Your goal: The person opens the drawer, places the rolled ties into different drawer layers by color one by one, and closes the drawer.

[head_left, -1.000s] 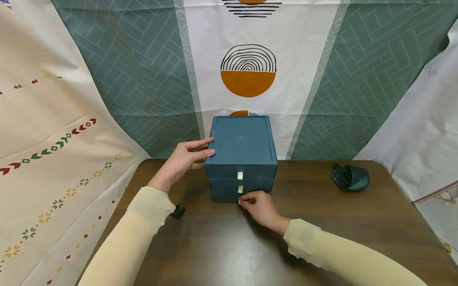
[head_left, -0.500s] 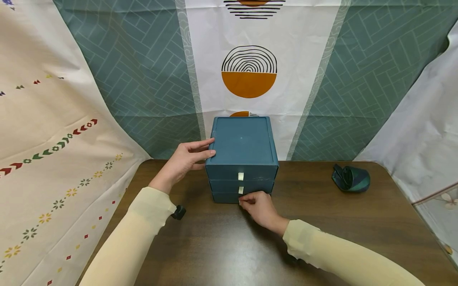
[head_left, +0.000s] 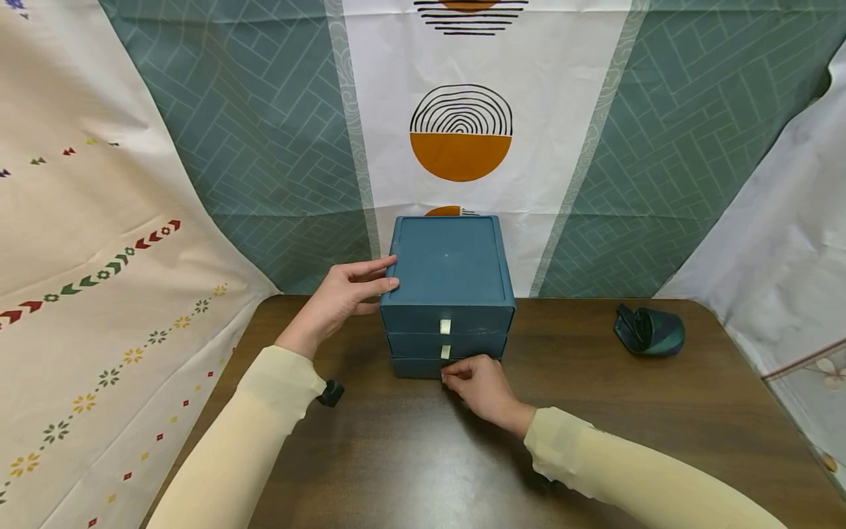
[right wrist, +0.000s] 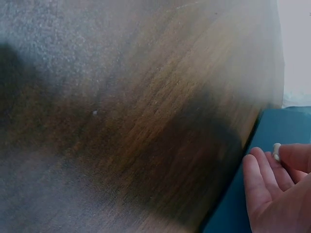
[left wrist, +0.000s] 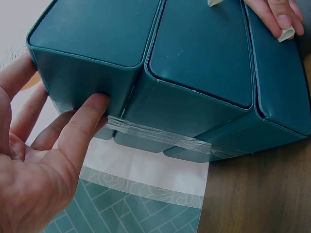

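Observation:
A dark blue box of three stacked drawers [head_left: 446,261] stands at the back of the table, each drawer front with a small pale pull tab. My left hand [head_left: 337,294] rests against the box's left side and top edge, its fingers fairly straight. In the left wrist view the left hand [left wrist: 53,145] touches the side of the top drawer section. My right hand [head_left: 482,386] pinches the bottom drawer's pull tab [left wrist: 286,34] between thumb and fingers. A dark gap shows along the edge of the bottom drawer [left wrist: 284,77]. In the right wrist view the pinched tab [right wrist: 276,151] is partly hidden.
A rolled dark green and navy cloth-like item [head_left: 649,330] lies at the right rear of the brown wooden table [head_left: 396,455]. Patterned cloth [head_left: 456,110] hangs right behind the box, and more fabric hangs at both sides. Clear tape [left wrist: 160,133] runs across the box's side.
Both hands hold nearly the same positions. The front of the bottom drawer appears to have come very slightly towards me; otherwise the view has only shifted a little.

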`<act>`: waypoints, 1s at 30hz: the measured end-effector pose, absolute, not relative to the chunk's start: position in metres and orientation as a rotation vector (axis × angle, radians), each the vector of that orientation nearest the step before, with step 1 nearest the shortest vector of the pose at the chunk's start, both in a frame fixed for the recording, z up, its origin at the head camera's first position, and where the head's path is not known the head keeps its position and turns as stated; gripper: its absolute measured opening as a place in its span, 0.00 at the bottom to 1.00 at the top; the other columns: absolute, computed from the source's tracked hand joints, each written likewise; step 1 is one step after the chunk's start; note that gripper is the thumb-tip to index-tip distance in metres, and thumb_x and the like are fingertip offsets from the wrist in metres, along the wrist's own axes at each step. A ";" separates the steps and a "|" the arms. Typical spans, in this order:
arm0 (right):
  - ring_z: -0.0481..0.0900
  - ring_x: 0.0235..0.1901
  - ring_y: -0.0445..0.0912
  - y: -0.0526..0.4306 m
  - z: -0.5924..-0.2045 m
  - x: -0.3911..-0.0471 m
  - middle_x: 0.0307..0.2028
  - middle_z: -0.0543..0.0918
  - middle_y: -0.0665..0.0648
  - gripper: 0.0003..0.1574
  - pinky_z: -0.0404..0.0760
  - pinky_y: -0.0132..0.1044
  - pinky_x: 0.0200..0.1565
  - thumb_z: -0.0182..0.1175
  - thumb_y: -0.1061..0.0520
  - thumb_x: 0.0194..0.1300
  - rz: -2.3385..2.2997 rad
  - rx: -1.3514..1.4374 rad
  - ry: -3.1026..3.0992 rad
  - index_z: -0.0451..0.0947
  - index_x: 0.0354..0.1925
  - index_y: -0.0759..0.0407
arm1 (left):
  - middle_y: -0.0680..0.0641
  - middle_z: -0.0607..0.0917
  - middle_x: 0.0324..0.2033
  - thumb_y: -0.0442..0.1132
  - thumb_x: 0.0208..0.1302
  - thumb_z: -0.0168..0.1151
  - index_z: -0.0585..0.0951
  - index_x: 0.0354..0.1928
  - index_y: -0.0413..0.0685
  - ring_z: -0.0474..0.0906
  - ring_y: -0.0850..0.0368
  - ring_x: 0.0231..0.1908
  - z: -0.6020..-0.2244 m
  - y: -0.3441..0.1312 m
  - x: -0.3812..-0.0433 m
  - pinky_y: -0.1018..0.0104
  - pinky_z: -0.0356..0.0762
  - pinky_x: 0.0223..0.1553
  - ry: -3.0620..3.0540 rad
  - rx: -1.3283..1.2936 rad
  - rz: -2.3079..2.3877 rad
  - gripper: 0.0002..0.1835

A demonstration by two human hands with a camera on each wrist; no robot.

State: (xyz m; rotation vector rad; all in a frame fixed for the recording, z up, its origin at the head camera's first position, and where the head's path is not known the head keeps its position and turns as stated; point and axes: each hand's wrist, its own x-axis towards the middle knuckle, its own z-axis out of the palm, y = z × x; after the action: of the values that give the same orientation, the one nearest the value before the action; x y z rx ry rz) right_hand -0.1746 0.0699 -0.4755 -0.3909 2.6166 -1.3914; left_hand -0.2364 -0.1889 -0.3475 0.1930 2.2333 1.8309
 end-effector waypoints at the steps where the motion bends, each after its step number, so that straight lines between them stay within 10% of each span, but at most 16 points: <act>1: 0.83 0.27 0.41 0.070 -0.476 -0.174 0.37 0.87 0.50 0.09 0.78 0.31 0.24 0.63 0.55 0.61 -1.393 -0.391 2.611 0.86 0.39 0.54 | 0.54 0.70 0.62 0.54 0.51 0.69 0.76 0.58 0.72 0.73 0.57 0.58 -0.348 -0.189 -0.236 0.50 0.75 0.54 2.236 0.192 1.829 0.29; 30: 0.82 0.25 0.50 0.072 -0.470 -0.161 0.35 0.87 0.52 0.11 0.78 0.34 0.20 0.60 0.59 0.63 -1.374 -0.465 2.529 0.85 0.43 0.58 | 0.54 0.70 0.63 0.55 0.51 0.69 0.75 0.58 0.72 0.73 0.57 0.59 -0.347 -0.190 -0.237 0.49 0.74 0.56 2.223 0.193 1.821 0.29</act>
State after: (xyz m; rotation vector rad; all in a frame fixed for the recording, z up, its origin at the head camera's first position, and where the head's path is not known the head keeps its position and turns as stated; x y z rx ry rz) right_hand -0.1613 0.0721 -0.4700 -0.4649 2.5289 -1.3744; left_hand -0.2375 -0.1896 -0.3468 0.1929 2.2232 1.8209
